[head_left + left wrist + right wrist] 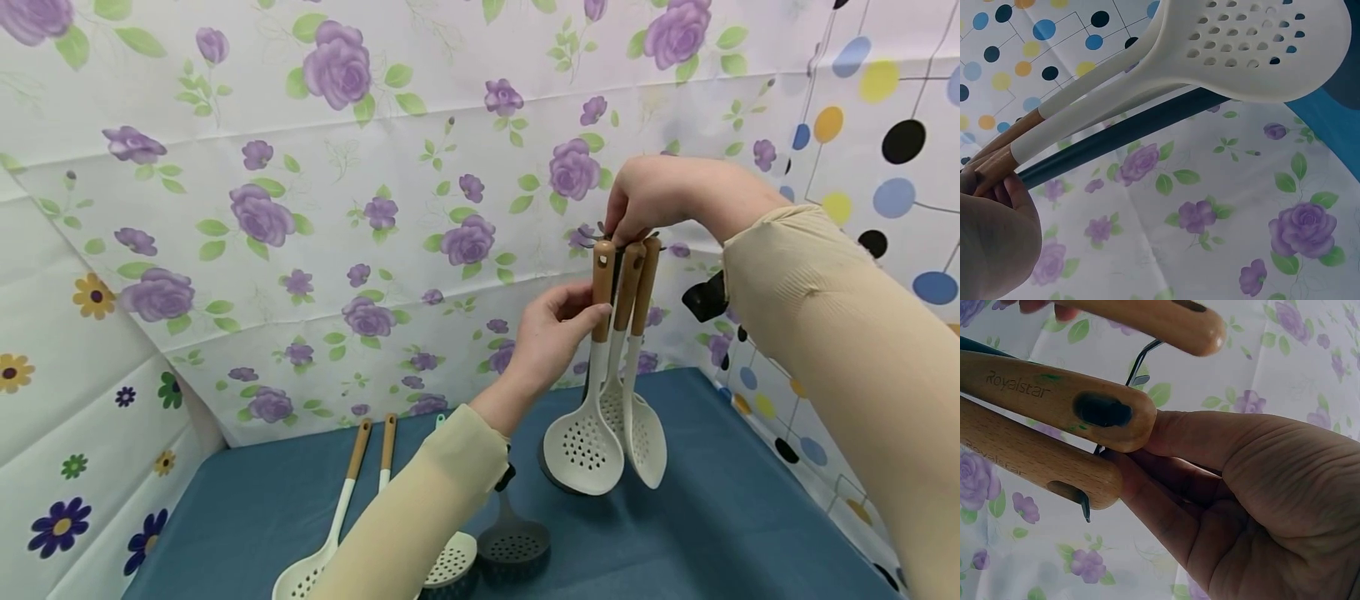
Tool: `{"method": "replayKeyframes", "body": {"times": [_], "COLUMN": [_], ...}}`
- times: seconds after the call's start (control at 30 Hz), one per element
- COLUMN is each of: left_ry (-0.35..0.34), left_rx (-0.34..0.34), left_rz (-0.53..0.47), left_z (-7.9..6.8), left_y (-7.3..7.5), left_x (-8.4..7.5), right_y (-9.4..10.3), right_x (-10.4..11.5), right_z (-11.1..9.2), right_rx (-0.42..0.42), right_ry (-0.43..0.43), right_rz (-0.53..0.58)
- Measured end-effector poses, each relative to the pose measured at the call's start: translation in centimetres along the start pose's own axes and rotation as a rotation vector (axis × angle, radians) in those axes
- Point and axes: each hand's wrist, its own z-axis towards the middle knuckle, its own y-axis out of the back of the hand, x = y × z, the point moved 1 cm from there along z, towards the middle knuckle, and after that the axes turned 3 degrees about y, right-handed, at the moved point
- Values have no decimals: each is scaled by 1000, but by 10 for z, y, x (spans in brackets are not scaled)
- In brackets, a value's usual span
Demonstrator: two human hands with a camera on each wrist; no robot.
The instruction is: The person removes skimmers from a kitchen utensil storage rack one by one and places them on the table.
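My left hand pinches the wooden handle of a white perforated skimmer, which hangs upright, bowl down. Higher up, my right hand has its fingers curled at the top of a dark hook rack; the handle ends partly hide its grip. Two more white utensils hang close behind: a perforated one and a turner-like one. Their wooden handles meet the hooks in the right wrist view. A dark rod runs behind the white handles.
On the blue tabletop lie a white slotted utensil with a wooden handle, another white perforated one and a dark grey skimmer. My left sleeve covers part of them. Flowered cloth hangs behind the table.
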Motion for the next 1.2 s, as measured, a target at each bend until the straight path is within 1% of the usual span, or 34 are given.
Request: {"method": "replayKeyframes", "body": {"times": [0.2,0.53,0.8,1.0,1.2], "left_ry": [16,30,34,40,47], "left_rx": [-4,-45,-40,-41,-36], "left_rz": [15,30,44,15,10], "left_z": [-4,-9,-13,-16,-19], "left_y": [6,13,19,24,31], "left_x": [0,2,1,-1,-3], "right_y": [0,0,0,0,-1], "right_x": [-1,0,-1,-3,-2], "right_z": [0,1,1,2,3], "right_rx": [1,-7,-8,0,-2], "right_ry": [-1,7,12,15,18], "right_rz": [0,3,-2,6,9]}}
